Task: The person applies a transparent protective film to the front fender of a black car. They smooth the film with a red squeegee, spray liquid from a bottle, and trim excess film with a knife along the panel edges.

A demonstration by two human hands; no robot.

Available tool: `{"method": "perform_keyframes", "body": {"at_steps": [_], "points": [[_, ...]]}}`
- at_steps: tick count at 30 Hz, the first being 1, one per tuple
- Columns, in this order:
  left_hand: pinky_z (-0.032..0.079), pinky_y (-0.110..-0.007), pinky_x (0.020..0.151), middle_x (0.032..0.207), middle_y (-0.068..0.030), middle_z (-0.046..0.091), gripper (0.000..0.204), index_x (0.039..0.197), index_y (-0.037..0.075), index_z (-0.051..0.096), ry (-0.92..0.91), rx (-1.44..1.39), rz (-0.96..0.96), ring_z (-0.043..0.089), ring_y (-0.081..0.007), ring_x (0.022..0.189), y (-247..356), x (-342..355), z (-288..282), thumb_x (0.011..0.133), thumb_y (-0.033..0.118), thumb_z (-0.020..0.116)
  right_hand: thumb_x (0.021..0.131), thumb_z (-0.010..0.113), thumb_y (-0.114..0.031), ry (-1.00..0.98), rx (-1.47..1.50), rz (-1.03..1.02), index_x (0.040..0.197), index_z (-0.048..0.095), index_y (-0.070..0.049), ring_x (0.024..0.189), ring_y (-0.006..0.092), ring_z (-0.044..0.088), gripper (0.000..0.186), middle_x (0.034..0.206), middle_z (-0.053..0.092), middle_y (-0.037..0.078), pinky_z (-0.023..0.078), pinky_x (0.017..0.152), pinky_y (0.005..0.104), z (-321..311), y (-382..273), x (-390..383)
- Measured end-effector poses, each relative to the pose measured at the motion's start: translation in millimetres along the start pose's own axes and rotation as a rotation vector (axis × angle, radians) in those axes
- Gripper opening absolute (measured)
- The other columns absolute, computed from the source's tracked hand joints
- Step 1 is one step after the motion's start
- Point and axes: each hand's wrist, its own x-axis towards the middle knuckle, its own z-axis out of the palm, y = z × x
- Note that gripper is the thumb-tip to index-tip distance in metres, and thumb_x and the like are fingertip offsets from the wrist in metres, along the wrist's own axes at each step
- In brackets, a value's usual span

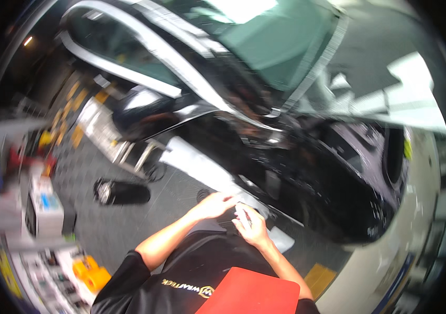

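Both hands meet in front of my waist, beside a glossy black car body (317,193). My right hand (254,229) is closed round a small white object (242,213) whose kind is blurred. Close by on the left, my left hand (214,205) has its fingers drawn together at the tips; whatever they may pinch is too smeared to tell. Just beyond the fingers, a long whitish sheet (194,161) runs along the car's lower side. A paler piece (281,239) lies to the right of my right hand.
A step ladder (128,152) and a black cylinder (126,192) are on the dark tiled floor at left. Orange rolls (92,275) sit on a cluttered surface at lower left. White sheeting (411,97) hangs over the car's front. A red flat piece (254,293) is against my chest.
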Motion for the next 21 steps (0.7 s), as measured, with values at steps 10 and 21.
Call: {"method": "perform_keyframes", "body": {"at_steps": [10, 21], "points": [[0.058, -0.032, 0.093, 0.117, -0.0057, 0.075, 0.03, 0.129, 0.003, 0.072, 0.632, -1.264, -0.078, 0.072, -0.0144, 0.106, -167.3, -81.4, -45.3, 0.114, 0.028, 0.066, 0.082, 0.082, -0.002, -0.638, -0.521, -0.195, 0.159, 0.045, 0.002, 0.113, 0.0486, 0.061, 0.085, 0.124, 0.055, 0.028, 0.058, 0.094, 0.0544, 224.7, -16.7, 149.1], [0.057, -0.036, 0.086, 0.097, -0.0111, 0.076, 0.037, 0.107, -0.005, 0.068, 1.522, -0.756, 0.004, 0.072, -0.0185, 0.091, -493.4, -172.0, -394.0, 0.118, 0.028, 0.056, 0.1, 0.066, -0.019, -0.49, -0.642, 0.249, 0.135, 0.068, 0.008, 0.113, 0.0542, 0.072, 0.044, 0.115, 0.076, 0.035, 0.057, 0.102, 0.0581, 679.0, 116.3, 441.5]]}}
